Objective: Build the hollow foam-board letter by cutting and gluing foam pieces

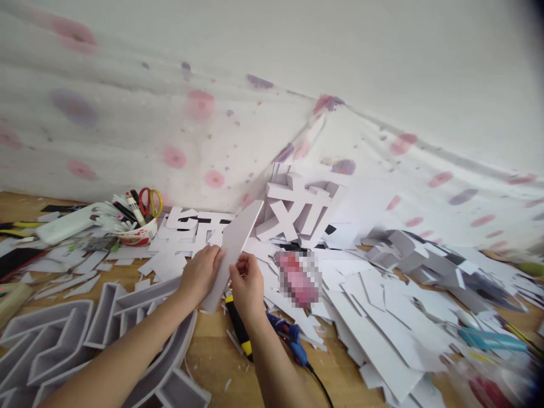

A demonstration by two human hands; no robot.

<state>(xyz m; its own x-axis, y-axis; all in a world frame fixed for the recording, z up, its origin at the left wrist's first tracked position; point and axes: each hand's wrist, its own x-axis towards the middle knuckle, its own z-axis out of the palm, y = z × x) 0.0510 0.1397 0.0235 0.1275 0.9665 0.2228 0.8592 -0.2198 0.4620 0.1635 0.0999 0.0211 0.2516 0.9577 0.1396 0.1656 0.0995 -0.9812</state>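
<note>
Between my hands a flat white foam board piece (238, 232) is held up at a slant above the table. My left hand (201, 276) is closed around its left side. My right hand (249, 283) pinches at its right edge, fingers curled; whether a smaller bit sits in that pinch is hidden. Beneath my right hand lies a yellow-and-black tool (238, 326). A blue glue gun (291, 338) with a black cord rests beside my right forearm. Under my left forearm stands a large hollow letter form (55, 340) with thin upright walls.
White board offcuts (374, 323) are heaped on the right. At the back stands a finished-looking white character (297, 207). A bowl (138, 233) holds pens and scissors (151, 202). Flat cut letters (193, 226) lie nearby. A flowered plastic sheet (127, 130) covers the wall.
</note>
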